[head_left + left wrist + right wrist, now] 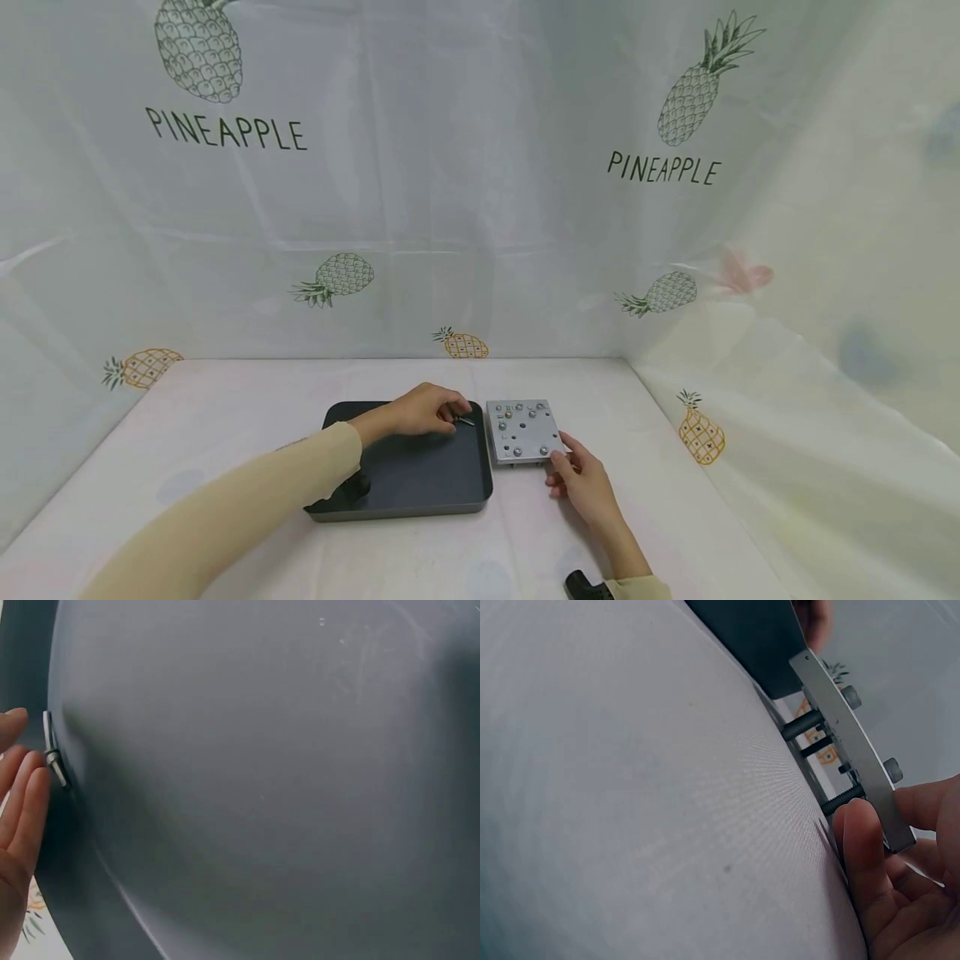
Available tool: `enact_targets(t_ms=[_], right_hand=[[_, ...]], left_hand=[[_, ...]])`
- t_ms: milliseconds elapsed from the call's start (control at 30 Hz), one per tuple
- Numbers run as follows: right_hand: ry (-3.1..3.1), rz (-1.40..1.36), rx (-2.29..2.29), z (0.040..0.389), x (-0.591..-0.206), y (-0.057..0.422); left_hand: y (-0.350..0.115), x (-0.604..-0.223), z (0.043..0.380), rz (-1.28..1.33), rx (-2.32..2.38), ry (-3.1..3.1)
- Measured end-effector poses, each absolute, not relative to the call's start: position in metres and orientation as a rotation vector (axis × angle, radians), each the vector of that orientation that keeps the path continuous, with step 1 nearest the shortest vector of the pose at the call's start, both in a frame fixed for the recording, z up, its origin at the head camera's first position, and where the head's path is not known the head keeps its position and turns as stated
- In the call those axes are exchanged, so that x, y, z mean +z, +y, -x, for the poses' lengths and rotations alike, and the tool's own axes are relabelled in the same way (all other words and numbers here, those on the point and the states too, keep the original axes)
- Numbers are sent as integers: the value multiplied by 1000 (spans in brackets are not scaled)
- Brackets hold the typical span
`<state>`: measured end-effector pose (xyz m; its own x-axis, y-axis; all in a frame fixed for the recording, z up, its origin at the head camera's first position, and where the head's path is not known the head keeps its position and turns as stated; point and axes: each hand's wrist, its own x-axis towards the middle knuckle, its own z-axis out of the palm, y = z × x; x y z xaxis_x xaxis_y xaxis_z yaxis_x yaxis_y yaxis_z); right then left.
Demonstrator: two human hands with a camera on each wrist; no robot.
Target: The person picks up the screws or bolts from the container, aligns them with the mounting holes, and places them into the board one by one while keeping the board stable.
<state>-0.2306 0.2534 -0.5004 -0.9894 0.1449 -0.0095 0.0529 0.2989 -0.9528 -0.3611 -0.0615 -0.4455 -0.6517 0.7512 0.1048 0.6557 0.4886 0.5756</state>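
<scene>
My left hand [427,410] reaches over the far right corner of a dark grey tray [420,479]. Its fingers lie right beside small metal screws [52,754] at the tray's wall, fairly straight in the left wrist view. To the tray's right is a square metal plate [534,429] with several holes and screw heads. Dark threaded shanks [804,725] stick out below the plate, between it and the table. My right hand [585,483] pinches the plate's near right corner, thumb on top and fingers underneath.
A pale patterned cloth [390,558] covers the table. Behind it hangs a white curtain [480,192] with pineapple prints, which also runs along the right side. The tray's raised rim [405,510] stands close to the plate.
</scene>
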Motion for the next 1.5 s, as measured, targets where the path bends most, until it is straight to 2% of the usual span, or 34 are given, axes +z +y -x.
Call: enact_targets(t_ms=[1000, 1500], right_hand=[[-2477, 184, 1796, 231, -500, 254], [-2468, 188, 1800, 232, -500, 255]], left_hand=[[-57, -452, 356, -1211, 633, 2727], [-34, -455, 348, -1180, 619, 2718]])
